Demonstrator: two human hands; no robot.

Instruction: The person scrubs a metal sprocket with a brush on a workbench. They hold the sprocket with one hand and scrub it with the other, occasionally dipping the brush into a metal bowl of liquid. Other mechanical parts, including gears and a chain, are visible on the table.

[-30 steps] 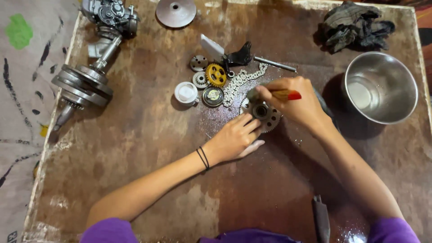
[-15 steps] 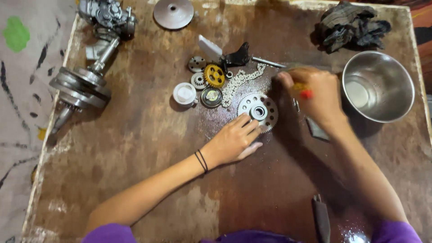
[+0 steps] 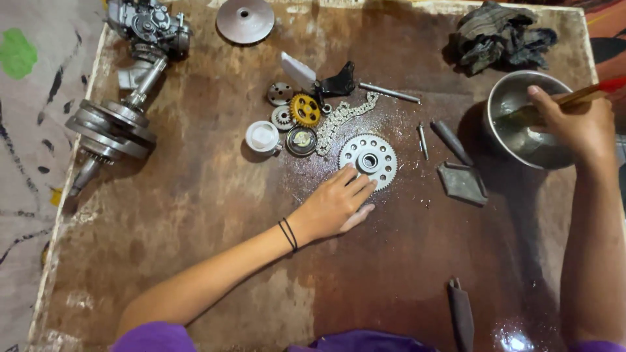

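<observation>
Left hand (image 3: 336,202) rests flat, fingers on the sprocket (image 3: 369,160); right hand (image 3: 574,124), at three o'clock, grips a brush (image 3: 580,96) in the steel bowl (image 3: 505,98).

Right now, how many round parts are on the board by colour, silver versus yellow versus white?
Silver toothed parts: 3, the big sprocket and two small gears
Yellow gear: 1
White cap: 1
Silver disc: 1
Total: 6

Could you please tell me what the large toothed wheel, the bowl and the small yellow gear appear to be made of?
Toothed wheel: probably steel, a dull silver-grey with bright glints. Bowl: likely stainless steel, with a shiny, mirror-like inner wall. Yellow gear: metal with a golden finish, possibly brass or plated; the look cannot settle which.
</observation>
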